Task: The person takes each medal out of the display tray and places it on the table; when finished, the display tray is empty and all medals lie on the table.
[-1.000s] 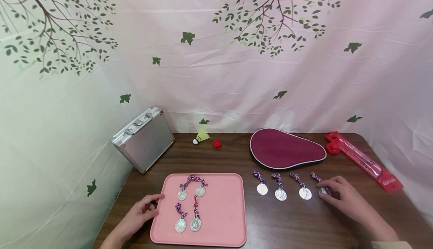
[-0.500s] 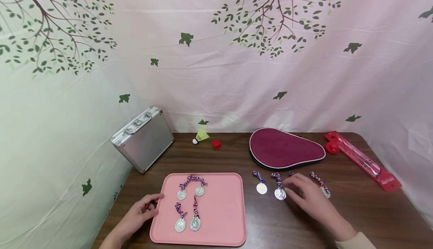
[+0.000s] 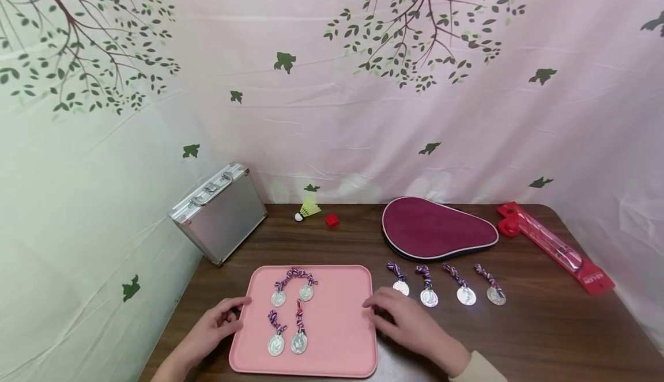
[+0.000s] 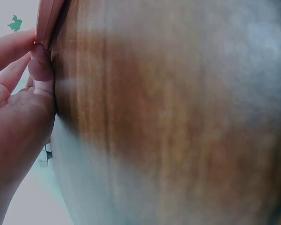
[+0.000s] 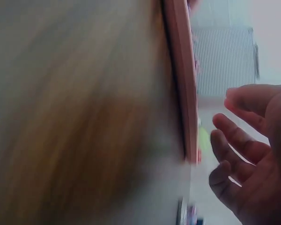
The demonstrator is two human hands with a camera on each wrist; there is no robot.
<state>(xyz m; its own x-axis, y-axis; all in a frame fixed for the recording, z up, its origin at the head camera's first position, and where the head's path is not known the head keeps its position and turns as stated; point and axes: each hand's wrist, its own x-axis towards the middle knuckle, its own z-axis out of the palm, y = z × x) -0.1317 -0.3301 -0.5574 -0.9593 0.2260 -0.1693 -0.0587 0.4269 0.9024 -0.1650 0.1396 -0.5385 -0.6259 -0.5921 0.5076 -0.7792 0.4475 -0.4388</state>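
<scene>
On the table lies a pink tray (image 3: 342, 336) bearing several silver medals, one of them this medal (image 3: 299, 343) with a twisted striped ribbon. My left hand (image 3: 215, 327) grips the tray's left edge; in the left wrist view its fingertips (image 4: 37, 49) meet the rim. Over the right rim hovers my right hand (image 3: 410, 324), fingers loosely spread and holding nothing. In the right wrist view those fingers (image 5: 243, 140) stand apart from the tray edge (image 5: 185, 84). Several more medals lie in a row on the table to the right, including this silver medal (image 3: 466, 295); the right hand partly covers the leftmost one.
Behind the tray are a silver case (image 3: 223, 215) at left, a yellow shuttlecock (image 3: 308, 210) and a red block (image 3: 332, 220). A maroon paddle-shaped case (image 3: 438, 228) lies behind the medal row. A red-and-clear package (image 3: 557, 246) lies far right, near a hanging cloth (image 3: 363, 111).
My right hand has let go of the rightmost medal and moved left, past the row, to the tray's right rim. My left hand has stayed at the left edge.
</scene>
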